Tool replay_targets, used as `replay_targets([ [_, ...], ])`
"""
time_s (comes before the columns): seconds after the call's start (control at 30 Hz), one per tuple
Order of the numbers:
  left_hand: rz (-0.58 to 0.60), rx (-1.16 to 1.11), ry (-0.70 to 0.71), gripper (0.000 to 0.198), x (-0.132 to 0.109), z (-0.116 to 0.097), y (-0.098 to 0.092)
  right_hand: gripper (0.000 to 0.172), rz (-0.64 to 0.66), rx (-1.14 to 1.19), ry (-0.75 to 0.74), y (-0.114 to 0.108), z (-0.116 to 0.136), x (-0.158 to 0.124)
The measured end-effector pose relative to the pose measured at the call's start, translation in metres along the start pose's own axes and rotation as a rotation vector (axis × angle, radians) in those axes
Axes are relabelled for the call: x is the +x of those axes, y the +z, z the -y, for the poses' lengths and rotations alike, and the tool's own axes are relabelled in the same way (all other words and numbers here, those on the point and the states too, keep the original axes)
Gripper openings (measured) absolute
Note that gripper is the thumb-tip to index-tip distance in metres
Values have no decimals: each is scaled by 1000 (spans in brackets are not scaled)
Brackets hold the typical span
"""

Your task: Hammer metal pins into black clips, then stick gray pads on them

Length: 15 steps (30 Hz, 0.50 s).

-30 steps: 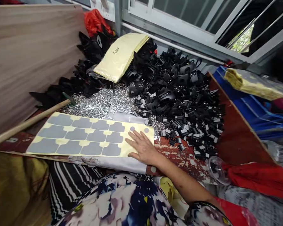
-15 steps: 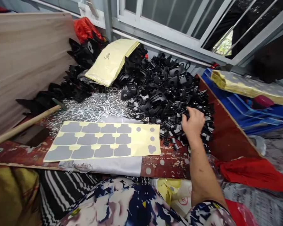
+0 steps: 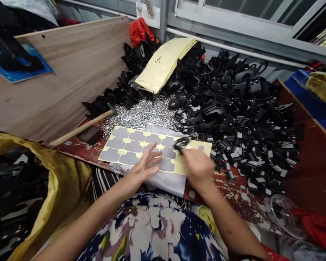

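Over the right part of a yellow sheet with grey die-cut patches, my right hand is closed on a small black part; motion blurs the hand. My left hand hovers at the sheet's lower middle, its fingers spread, with nothing in them. Beneath the sheet lies a pale grey cloth. Behind it is a heap of silver pins. A large pile of black parts spreads to the right and back, with small black and grey pieces at its front.
A hammer with a wooden handle and a dark block lie left of the sheet. A stack of yellow sheets rests at the back. A yellow sack of black parts stands at left. A clear plastic container is at right.
My right hand has moved left from the black pile to above the sheet, now holding a black part. My left hand has come into view. The camera has turned left.
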<state>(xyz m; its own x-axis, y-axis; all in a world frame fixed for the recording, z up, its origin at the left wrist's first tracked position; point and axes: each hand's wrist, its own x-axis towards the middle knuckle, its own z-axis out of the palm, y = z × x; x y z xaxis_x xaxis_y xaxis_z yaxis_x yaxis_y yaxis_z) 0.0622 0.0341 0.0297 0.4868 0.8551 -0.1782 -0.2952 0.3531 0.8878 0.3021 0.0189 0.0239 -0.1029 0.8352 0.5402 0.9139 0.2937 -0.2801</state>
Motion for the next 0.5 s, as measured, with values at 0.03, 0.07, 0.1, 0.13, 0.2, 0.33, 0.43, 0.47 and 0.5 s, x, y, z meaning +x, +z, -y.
replay_targets([
  [0.03, -13, -56, -40, 73, 7, 2, 5, 18, 64, 191, -41, 14, 21, -2],
  [0.07, -47, -121, -74, 81, 15, 4, 9, 19, 96, 256, -65, 24, 35, -5],
  [0.1, -97, -178, -98, 87, 24, 4, 12, 19, 129, 326, -88, 30, 42, -9],
  [0.13, -156, -214, -102, 91, 33, 4, 13, 23, 143, 376, -85, 31, 43, -14],
  [0.2, -253, -211, -71, 97, 49, 1, 10, 30, 125, 439, -20, 25, 33, -25],
  [0.33, -182, -128, -74, 82, 75, -6, 4, 30, 111, 484, 172, 17, 12, -46],
  [0.43, -30, -53, -144, 61, 94, 1, 9, 29, 161, 482, 209, 25, 13, -53],
  [0.47, 14, -21, -167, 56, 100, 6, 11, 29, 172, 492, 216, 27, 14, -53],
  [0.5, 50, 9, -187, 52, 107, 11, 13, 27, 192, 518, 227, 28, 14, -53],
])
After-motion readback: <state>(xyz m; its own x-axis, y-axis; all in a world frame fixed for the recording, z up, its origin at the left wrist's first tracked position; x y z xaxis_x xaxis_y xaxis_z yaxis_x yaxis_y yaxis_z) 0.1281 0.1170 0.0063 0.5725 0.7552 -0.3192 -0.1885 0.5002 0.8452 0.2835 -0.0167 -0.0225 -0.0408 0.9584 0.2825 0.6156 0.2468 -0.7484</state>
